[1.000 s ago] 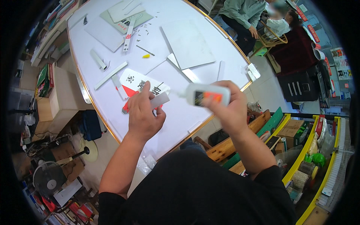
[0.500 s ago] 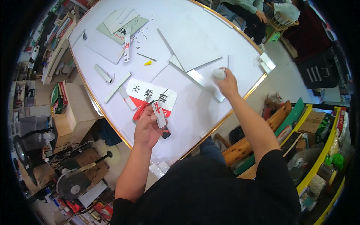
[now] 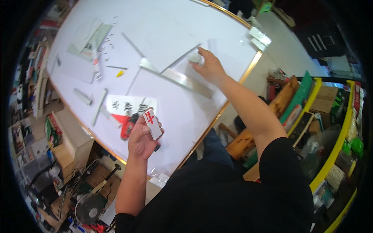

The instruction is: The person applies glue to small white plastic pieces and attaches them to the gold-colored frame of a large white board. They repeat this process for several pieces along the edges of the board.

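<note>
My left hand (image 3: 142, 140) is closed round a small white strip (image 3: 153, 123) with a red marking, raised above the table. Beneath that hand lie a red-and-black hand tool (image 3: 126, 127), partly hidden, and a white sign plate (image 3: 115, 101) with black characters and a red band. Out to the right, my right hand (image 3: 210, 66) pinches a rounded white wad (image 3: 195, 58), whose exact kind I cannot make out. It is over the table beside the corner of a large white panel (image 3: 167, 35). A flat metal strip (image 3: 186, 82) lies near the panel's lower corner.
Toward the table's left are loose screws (image 3: 109, 40), a thin rod (image 3: 116, 67), a yellow piece (image 3: 120, 73), channel pieces (image 3: 82, 96) and stacked plates (image 3: 74, 49). A gold-edged rim (image 3: 252, 66) bounds the table. A yellow-framed shelf (image 3: 330, 155) stands at right.
The view has shifted, so the table sits further left. My right hand with the wad is closer to the panel's right corner. My left hand still holds the white strip, turned slightly.
</note>
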